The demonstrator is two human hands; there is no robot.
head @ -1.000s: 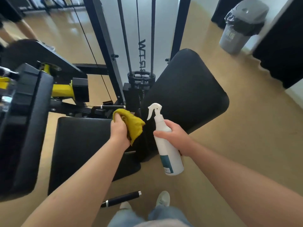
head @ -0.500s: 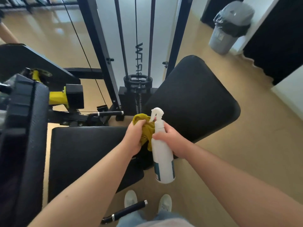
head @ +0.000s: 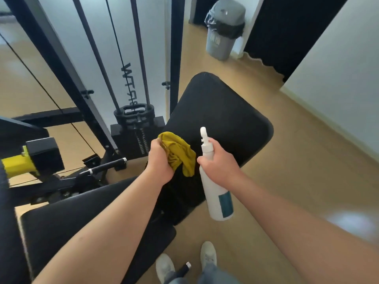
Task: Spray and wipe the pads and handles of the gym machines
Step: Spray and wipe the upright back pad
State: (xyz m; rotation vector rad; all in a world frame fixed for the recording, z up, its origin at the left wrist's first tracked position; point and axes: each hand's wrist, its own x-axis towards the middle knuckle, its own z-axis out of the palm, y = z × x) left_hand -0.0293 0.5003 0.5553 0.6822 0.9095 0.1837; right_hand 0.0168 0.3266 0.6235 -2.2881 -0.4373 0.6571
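Observation:
My left hand (head: 159,161) grips a bunched yellow cloth (head: 180,153) held over the lower edge of the black back pad (head: 225,119). Just to its right, my right hand (head: 218,162) holds a white spray bottle (head: 215,189) by the neck, nozzle up and pointing away, body hanging down toward the floor. The flat black seat pad (head: 82,214) lies below my left forearm. A black handle with a silver ring (head: 106,167) sticks out to the left of the cloth.
The machine's black frame and weight stack (head: 135,124) rise behind the pads. A yellow and black arm (head: 30,158) juts in at the left. A grey bin (head: 224,27) stands at the back right. A white wall (head: 338,89) borders the tan floor.
Both hands have moved right and up over the back pad. The cloth and bottle, nearly touching half a second ago, are now slightly apart. The view has shifted toward the back pad.

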